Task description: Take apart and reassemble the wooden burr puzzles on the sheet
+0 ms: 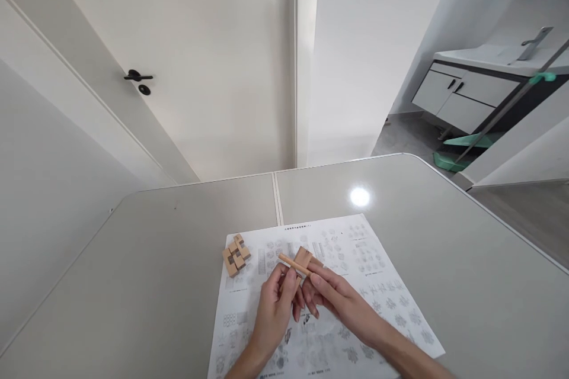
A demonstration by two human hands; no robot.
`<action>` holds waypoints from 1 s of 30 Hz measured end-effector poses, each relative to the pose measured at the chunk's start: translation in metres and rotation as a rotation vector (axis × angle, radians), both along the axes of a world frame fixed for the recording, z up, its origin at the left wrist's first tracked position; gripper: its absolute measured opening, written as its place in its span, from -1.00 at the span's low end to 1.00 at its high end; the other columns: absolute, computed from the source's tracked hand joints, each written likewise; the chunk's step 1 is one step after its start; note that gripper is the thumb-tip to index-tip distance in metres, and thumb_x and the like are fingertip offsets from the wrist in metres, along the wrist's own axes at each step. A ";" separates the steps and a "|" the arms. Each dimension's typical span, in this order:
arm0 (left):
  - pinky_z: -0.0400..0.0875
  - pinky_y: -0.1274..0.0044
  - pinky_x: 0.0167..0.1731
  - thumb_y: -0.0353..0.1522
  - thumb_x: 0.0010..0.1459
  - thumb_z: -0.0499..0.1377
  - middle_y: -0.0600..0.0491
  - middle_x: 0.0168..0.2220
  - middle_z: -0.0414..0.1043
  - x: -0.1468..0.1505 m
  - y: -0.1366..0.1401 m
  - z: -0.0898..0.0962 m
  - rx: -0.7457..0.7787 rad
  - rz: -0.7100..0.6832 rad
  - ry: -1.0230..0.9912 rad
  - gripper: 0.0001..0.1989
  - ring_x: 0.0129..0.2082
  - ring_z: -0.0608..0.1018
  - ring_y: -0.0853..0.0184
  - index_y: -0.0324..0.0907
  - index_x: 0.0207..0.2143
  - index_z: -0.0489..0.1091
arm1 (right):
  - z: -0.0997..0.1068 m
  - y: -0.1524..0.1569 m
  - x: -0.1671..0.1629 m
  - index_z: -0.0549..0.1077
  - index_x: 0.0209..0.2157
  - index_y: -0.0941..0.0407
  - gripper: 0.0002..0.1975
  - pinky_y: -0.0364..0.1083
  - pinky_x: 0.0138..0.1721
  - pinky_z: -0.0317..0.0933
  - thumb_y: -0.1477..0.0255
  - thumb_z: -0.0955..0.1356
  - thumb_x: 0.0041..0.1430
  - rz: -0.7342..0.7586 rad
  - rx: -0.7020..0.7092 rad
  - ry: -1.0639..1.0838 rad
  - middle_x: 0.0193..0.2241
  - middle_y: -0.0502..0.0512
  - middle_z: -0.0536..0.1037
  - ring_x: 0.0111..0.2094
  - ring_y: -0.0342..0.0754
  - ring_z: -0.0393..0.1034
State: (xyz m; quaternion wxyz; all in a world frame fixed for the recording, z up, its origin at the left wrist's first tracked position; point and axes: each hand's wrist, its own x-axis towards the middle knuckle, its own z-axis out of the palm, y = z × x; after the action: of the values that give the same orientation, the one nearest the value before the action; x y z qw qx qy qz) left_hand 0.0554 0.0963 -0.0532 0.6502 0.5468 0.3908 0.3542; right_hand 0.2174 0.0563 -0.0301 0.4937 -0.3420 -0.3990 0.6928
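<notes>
My left hand (276,299) and my right hand (340,299) meet over a printed sheet, fingers closed around several wooden puzzle pieces. A thin wooden stick (291,262) slants across the top, its right end under my right thumb and its middle by my left fingertips. Just behind it, a flat wooden block (303,256) sticks up near my right fingers. My fingers hide the lower parts of the pieces, so how they join cannot be made out. To the left, a cluster of notched wooden puzzle pieces (236,254) rests on the sheet's upper left corner.
Small diagrams and text cover the white paper sheet (249,331), which lies on a grey table (155,284) with a seam (277,198). Beyond the table stand a white door (213,59) and, at right, a washbasin cabinet (466,92).
</notes>
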 end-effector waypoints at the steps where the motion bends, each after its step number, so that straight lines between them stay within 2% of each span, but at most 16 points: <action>1: 0.28 0.65 -0.69 -0.10 0.40 0.04 0.17 -0.55 0.37 0.000 0.000 0.000 0.005 0.011 0.002 -0.67 -0.64 0.46 0.44 -0.16 -0.30 0.31 | 0.000 0.000 -0.001 0.48 0.08 0.05 -0.60 -0.02 -0.27 0.25 0.11 0.25 0.43 -0.006 0.012 -0.002 -0.40 0.01 0.34 -0.41 -0.08 0.28; 9: 0.27 0.63 -0.67 -0.08 0.37 0.08 0.15 -0.57 0.38 0.000 -0.002 -0.002 0.001 0.050 0.034 -0.63 -0.66 0.42 0.44 -0.16 -0.37 0.31 | 0.000 0.000 -0.002 0.49 0.06 0.05 -0.59 -0.02 -0.28 0.25 0.09 0.25 0.42 0.002 0.005 0.001 -0.39 0.02 0.36 -0.35 -0.04 0.34; 13: 0.26 0.63 -0.66 -0.06 0.35 0.08 0.14 -0.57 0.37 0.000 0.000 0.001 -0.013 0.028 0.026 -0.62 -0.65 0.40 0.44 -0.16 -0.38 0.30 | 0.000 0.000 -0.001 0.51 0.02 0.06 -0.58 -0.02 -0.27 0.25 0.08 0.25 0.41 -0.004 0.012 -0.019 -0.38 0.04 0.38 -0.34 -0.02 0.36; 16: 0.26 0.62 -0.64 -0.06 0.37 0.05 0.13 -0.56 0.37 -0.001 0.002 0.004 -0.025 -0.021 0.030 -0.62 -0.63 0.40 0.42 -0.17 -0.33 0.33 | 0.000 0.000 0.001 0.49 0.08 0.06 -0.54 0.01 -0.25 0.26 0.06 0.24 0.40 -0.004 0.015 -0.069 -0.41 0.03 0.39 -0.39 -0.04 0.33; 18: 0.22 0.62 -0.64 -0.05 0.38 0.03 0.15 -0.58 0.33 -0.001 0.002 0.005 -0.033 -0.050 0.046 -0.61 -0.65 0.33 0.45 -0.18 -0.30 0.34 | -0.002 -0.001 0.002 0.46 0.15 0.04 -0.51 0.03 -0.22 0.27 0.04 0.24 0.40 -0.006 0.015 -0.108 -0.43 0.01 0.39 -0.42 -0.05 0.30; 22: 0.05 0.64 -0.64 -0.02 0.37 0.03 0.23 -0.61 0.12 -0.001 0.001 0.005 -0.062 -0.055 0.055 -0.58 -0.64 0.11 0.50 -0.18 -0.28 0.35 | -0.007 -0.001 0.003 0.43 0.19 0.04 -0.50 0.03 -0.20 0.27 0.06 0.24 0.41 -0.006 0.023 -0.130 -0.41 0.01 0.39 -0.42 -0.07 0.27; 30: 0.00 0.62 -0.61 0.01 0.36 0.02 0.25 -0.60 0.04 -0.004 0.002 0.002 -0.082 -0.079 0.033 -0.56 -0.62 0.05 0.49 -0.18 -0.23 0.37 | -0.010 0.000 0.004 0.42 0.18 0.06 -0.49 0.02 -0.21 0.28 0.04 0.22 0.41 0.009 0.027 -0.146 -0.41 0.02 0.40 -0.41 -0.07 0.29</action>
State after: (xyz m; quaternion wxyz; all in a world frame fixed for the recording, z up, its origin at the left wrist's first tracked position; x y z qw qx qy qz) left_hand 0.0512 0.0979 -0.0509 0.6790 0.5406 0.3936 0.3030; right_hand 0.2215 0.0558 -0.0404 0.4648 -0.3834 -0.4448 0.6627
